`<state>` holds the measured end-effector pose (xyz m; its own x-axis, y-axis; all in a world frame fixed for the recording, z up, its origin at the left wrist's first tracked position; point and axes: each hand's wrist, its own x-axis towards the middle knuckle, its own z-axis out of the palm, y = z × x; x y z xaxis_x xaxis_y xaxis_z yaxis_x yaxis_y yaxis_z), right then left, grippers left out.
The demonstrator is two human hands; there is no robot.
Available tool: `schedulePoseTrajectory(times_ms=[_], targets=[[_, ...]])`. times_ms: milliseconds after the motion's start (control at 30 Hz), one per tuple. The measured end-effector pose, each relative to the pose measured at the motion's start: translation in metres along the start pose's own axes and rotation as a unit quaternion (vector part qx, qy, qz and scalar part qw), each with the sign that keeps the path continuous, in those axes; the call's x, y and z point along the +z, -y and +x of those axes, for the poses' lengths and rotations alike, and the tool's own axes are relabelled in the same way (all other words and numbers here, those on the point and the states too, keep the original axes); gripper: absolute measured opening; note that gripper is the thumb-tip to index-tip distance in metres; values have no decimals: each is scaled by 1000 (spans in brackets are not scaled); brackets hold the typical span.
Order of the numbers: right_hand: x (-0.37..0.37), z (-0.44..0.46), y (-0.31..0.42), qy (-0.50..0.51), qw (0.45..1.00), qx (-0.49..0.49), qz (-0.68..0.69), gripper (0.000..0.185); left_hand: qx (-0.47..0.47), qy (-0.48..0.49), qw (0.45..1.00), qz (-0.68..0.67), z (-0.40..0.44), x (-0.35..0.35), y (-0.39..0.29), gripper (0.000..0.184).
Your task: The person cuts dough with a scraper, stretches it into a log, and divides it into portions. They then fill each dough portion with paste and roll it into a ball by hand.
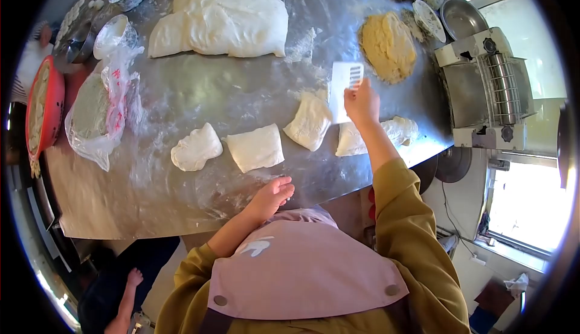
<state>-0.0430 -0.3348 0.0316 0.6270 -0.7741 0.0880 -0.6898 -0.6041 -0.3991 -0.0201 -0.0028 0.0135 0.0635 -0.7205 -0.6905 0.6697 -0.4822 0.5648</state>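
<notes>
My right hand is closed on a white slotted dough scraper, held upright between two pieces of dough. To its left lies a cut dough piece; to its right a longer dough piece runs partly behind my forearm. Further left on the metal table are a squarish dough piece and a smaller rounded dough piece. My left hand hovers by the table's front edge, below the squarish piece, its fingers loosely bent and holding nothing I can see.
A large dough slab lies at the back, with a yellow dough mound to its right. A roller machine and a metal bowl stand right. At left are a plastic bag and red basin. Another person's hand shows lower left.
</notes>
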Motion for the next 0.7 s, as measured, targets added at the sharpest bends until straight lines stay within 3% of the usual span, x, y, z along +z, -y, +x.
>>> schedulePoseTrajectory(times_ms=[67,100,233,367,700], targets=[[-37,2,15,-33,998,36,41,26,6,-25,1000,8,7,14,-3,59],[-58,-5,11,-88,995,-11,42,23,7,-34,999,11,10,21,-3,59],[-120,-55,-55,-8,997,-51,-65,20,-18,-28,999,-2,33,45,-7,59],[-124,-90,-92,59,993,24,-97,23,-20,-23,1000,-2,56,68,-13,55],[-68,-40,-82,192,973,36,-123,34,-9,-83,996,-29,77,94,-22,51]])
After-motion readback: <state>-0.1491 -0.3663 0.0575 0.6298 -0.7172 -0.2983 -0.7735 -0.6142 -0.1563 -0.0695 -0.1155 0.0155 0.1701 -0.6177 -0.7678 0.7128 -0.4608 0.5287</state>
